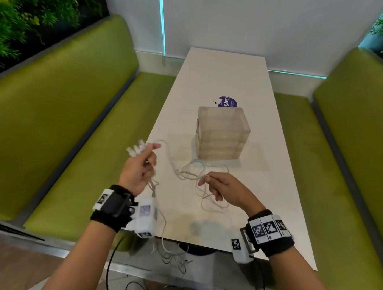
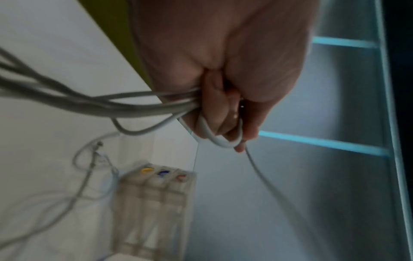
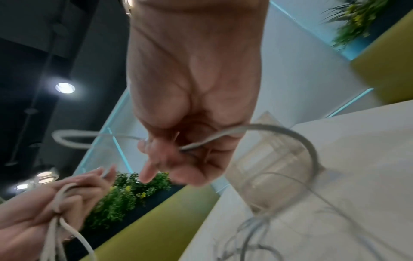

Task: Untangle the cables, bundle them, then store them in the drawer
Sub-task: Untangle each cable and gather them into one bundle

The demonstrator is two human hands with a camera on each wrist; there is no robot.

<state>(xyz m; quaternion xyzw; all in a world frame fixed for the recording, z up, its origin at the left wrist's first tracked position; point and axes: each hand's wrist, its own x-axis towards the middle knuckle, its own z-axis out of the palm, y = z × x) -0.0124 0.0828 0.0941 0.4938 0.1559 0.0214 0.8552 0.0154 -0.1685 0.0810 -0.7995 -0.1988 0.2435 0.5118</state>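
The left hand (image 1: 139, 168) is being held raised above the near-left edge of the white table (image 1: 224, 75), its fingers curled tight around a gathered bunch of white cables (image 1: 191, 171). Several white plug ends (image 1: 135, 149) are sticking out past the knuckles toward the green bench (image 1: 59, 123), and the remaining strands are trailing down from the palm, past the wrist and over the table's near edge. In the left wrist view one strand is looping around the curled fingers (image 2: 214, 114).

The right hand (image 1: 222, 187) is hovering just above the table, nearer the middle — thumb and forefinger are pinching a single cable strand, the other fingers loosely curled beneath. That strand is running into the loose tangle lying on the tabletop between the two hands.

The drawer unit (image 1: 221, 133), a small translucent block with stacked compartments, is standing upright on the table just beyond the tangle; one cable loop is lying close against its near base. Whether any drawer is pulled out cannot be told. A purple round sticker (image 1: 227, 101) is showing on the tabletop behind the unit.
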